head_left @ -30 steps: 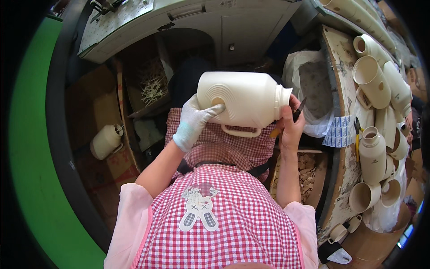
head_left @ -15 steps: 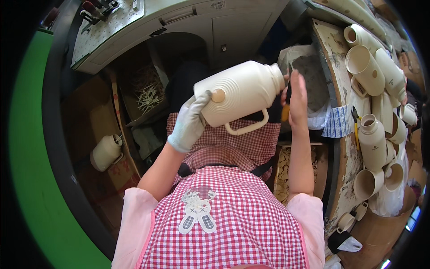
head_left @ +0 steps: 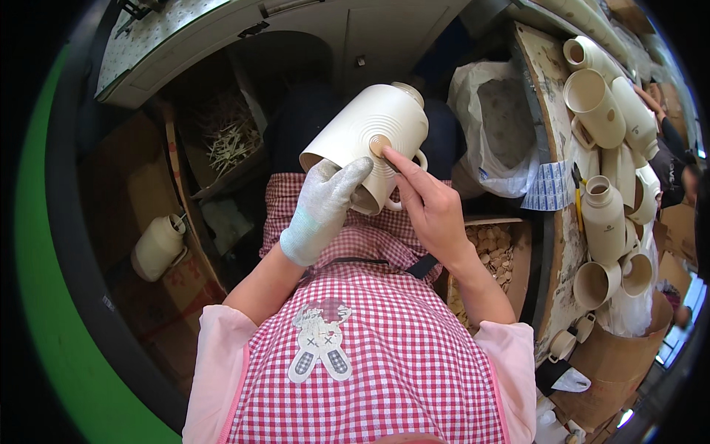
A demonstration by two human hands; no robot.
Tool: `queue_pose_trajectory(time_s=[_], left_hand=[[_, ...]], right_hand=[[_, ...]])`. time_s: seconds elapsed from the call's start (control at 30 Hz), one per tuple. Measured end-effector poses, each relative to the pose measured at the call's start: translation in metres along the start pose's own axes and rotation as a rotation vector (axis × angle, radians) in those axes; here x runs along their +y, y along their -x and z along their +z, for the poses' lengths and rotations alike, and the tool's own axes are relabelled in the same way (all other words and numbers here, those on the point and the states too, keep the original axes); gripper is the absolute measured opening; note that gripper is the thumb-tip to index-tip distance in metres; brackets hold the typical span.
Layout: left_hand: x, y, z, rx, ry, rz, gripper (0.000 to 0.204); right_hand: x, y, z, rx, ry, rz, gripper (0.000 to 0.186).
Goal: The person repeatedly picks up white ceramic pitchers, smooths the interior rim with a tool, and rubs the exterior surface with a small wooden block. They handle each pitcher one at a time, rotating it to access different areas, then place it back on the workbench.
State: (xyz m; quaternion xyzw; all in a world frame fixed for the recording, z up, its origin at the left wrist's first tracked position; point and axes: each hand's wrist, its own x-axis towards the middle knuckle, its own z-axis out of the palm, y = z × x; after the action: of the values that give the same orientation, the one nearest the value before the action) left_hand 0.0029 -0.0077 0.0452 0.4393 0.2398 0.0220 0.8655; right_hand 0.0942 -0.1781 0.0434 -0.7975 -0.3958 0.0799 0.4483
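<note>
A cream-coloured jug body (head_left: 353, 122) with a side handle and concentric rings lies tilted above my lap, its neck pointing up and away to the right. My gloved left hand (head_left: 325, 196) is closed on the rim of its wide lower end, thumb outside. A round tan disc (head_left: 379, 143) sits at the centre of the rings. With the index finger stretched out, my bare right hand (head_left: 429, 203) touches the disc's lower edge. Its other fingers are bent and partly hidden, and no tool shows in it.
On the bench (head_left: 551, 111) at the right stand several cream jugs and cups, beside a yellow-handled tool (head_left: 577, 203). A lined bin (head_left: 484, 159) hangs near it. Below is a box of tan discs (head_left: 495, 248). Another jug (head_left: 159, 248) lies in a left carton (head_left: 188, 296).
The jug has turned and tilted, and its disc now faces my right hand. My right hand has come down from the neck to the disc; the orange-handled tool it held is out of sight.
</note>
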Motion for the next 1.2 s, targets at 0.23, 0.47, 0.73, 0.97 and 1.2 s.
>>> queue_pose_trajectory(time_s=[0.23, 0.47, 0.73, 0.97, 1.2], left_hand=[[-0.006, 0.003, 0.002, 0.045, -0.017, -0.002, 0.053], [-0.008, 0.005, 0.009, 0.118, -0.102, -0.019, 0.051], [-0.027, -0.011, 0.017, 0.141, -0.464, 0.141, 0.032], [-0.043, -0.024, 0.009, 0.167, -0.564, 0.173, 0.033], [0.024, 0.013, -0.030, 0.124, -0.230, 0.078, 0.047]], right_hand=[[-0.009, -0.003, -0.003, -0.060, 0.075, -0.001, 0.043], [-0.012, -0.005, -0.001, -0.079, 0.310, 0.009, 0.045], [-0.003, 0.004, 0.007, -0.129, 0.560, 0.019, 0.067], [0.004, 0.006, 0.020, -0.043, 0.531, 0.043, 0.059], [0.034, -0.024, -0.058, 0.546, -0.331, 0.585, 0.061]])
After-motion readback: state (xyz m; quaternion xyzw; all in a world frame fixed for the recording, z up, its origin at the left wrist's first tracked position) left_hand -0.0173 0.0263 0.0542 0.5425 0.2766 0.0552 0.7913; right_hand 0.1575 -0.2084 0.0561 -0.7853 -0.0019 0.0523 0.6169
